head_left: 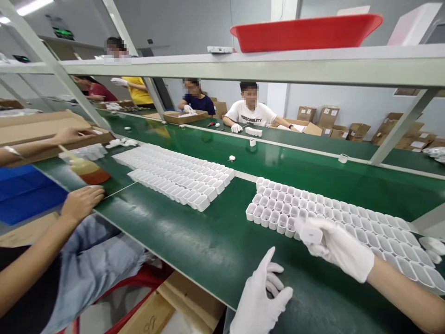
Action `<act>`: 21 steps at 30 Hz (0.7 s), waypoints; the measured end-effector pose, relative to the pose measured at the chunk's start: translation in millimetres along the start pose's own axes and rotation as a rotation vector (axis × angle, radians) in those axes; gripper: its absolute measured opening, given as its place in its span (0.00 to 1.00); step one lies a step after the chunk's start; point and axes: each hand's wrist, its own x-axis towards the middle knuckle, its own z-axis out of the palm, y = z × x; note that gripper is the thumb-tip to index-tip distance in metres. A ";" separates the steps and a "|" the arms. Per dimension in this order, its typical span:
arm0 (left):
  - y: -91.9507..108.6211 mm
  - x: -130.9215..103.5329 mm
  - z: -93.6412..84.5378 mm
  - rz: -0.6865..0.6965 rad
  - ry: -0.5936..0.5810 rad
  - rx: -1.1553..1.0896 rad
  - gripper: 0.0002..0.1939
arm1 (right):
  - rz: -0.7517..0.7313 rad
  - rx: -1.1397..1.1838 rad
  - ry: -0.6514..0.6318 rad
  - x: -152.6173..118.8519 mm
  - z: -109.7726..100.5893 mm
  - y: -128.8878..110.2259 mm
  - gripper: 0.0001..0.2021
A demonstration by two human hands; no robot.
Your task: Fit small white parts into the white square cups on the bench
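My right hand (pixel 339 246), in a white glove, is closed on a small white plastic case (pixel 309 232). It holds the case just over the front edge of a block of open-topped white plastic cases (pixel 283 208), which stand in tight rows on the green work surface (pixel 208 241). Some of the rows are hidden behind the hand and forearm. Lower down, my gloved left hand (pixel 262 297) hovers at the front edge with its fingers spread and nothing in them.
Another block of white cases (pixel 174 174) stands to the left. Beside it, a co-worker's hand (pixel 83 202) rests near a bottle of amber liquid (pixel 88 169). A green conveyor belt (pixel 295 162) runs behind, carrying a few parts. Overhead, a shelf (pixel 194 67) bears a red tray (pixel 306 35).
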 end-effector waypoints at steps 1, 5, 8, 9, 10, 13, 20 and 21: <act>-0.4 -0.1 -0.1 -0.002 0.010 0.017 0.41 | -0.027 0.017 0.031 1.8 -4.4 -7.9 0.12; -1.3 -0.1 -0.2 0.058 0.061 0.089 0.35 | -0.144 -0.073 0.097 15.4 -23.1 -24.3 0.14; -4.0 1.8 0.8 0.093 0.066 0.147 0.33 | -0.208 -0.196 0.180 30.1 -38.7 -30.9 0.13; -5.4 2.6 1.3 0.099 0.064 0.153 0.33 | -0.234 -0.252 0.230 36.3 -45.3 -34.2 0.12; -6.8 3.3 1.8 0.106 0.062 0.152 0.32 | -0.260 -0.317 0.291 43.4 -53.0 -38.3 0.10; -8.6 3.5 2.8 0.128 0.060 0.149 0.32 | -0.343 -0.557 0.493 70.2 -81.5 -54.2 0.20; -2.0 -2.5 3.7 0.160 0.111 0.215 0.29 | -0.235 -1.101 0.789 122.6 -139.3 -69.5 0.21; -2.6 -2.5 4.2 0.165 0.119 0.212 0.29 | -0.192 -1.146 0.799 125.2 -144.0 -68.0 0.20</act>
